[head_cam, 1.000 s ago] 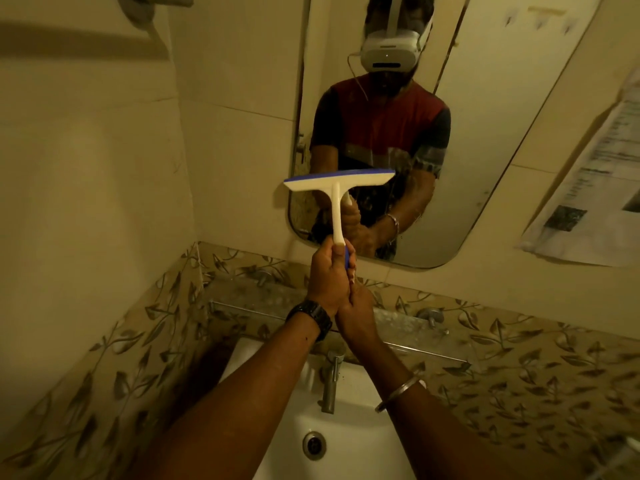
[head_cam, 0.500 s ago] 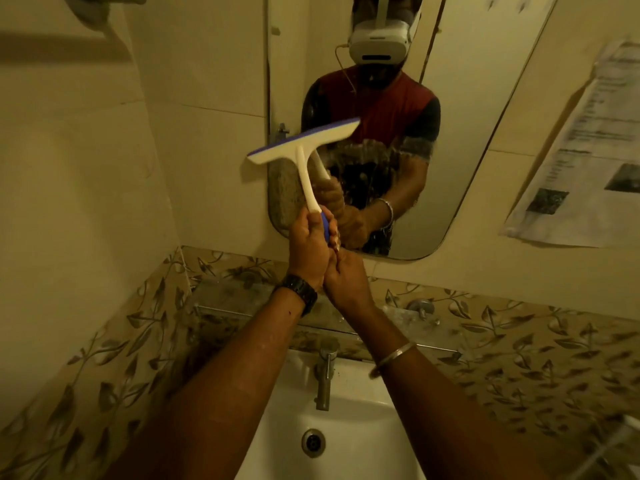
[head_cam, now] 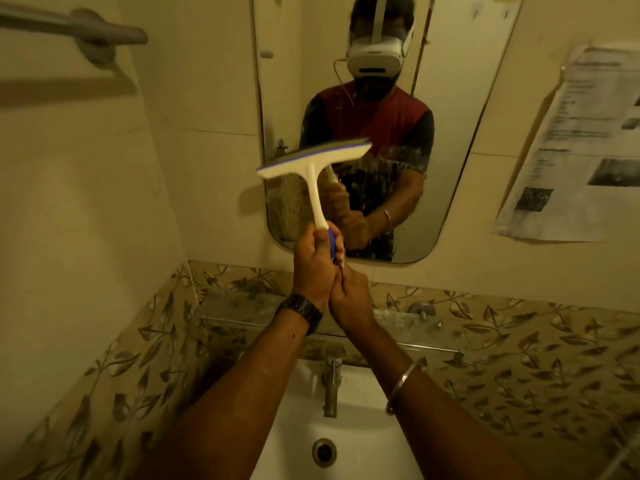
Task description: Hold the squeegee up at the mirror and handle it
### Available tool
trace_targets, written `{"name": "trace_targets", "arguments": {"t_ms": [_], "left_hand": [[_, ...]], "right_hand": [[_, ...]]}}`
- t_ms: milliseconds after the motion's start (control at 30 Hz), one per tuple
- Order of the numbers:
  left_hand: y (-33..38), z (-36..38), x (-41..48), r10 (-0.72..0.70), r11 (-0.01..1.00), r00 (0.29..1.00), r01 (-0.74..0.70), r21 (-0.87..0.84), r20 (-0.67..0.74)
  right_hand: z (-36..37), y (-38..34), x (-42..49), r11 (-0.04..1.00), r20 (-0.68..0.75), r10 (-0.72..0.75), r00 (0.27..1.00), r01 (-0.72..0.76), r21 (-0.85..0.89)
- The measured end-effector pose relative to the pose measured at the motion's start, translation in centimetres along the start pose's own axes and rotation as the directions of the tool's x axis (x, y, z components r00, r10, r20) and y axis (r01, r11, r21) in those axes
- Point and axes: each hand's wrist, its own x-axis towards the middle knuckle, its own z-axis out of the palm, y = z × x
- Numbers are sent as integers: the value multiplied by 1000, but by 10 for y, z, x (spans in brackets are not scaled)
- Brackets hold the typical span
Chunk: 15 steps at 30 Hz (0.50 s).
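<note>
Both hands clamp one handle, left hand (head_cam: 313, 266) above right hand (head_cam: 349, 292), squeegee (head_cam: 313, 161) tilted at the mirror (head_cam: 460, 140)'s lower left; wet grip may slip, blade skipping and streaking.

Both hands (head_cam: 313, 266) grip squeegee (head_cam: 313, 164) against mirror (head_cam: 450, 140).

Dim yellowish light, wide-angle edge distortion
</note>
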Motion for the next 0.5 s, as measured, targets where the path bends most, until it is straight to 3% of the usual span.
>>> {"name": "trace_targets", "arguments": {"t_ms": [300, 500], "left_hand": [[60, 51, 58, 169, 967, 981, -183, 176, 90], [6, 39, 55, 115, 945, 988, -142, 294, 106]], "right_hand": [[-25, -41, 72, 959, -99, 41, 994, -11, 284], [-10, -8, 48, 919, -59, 160, 985, -127, 372]]}}
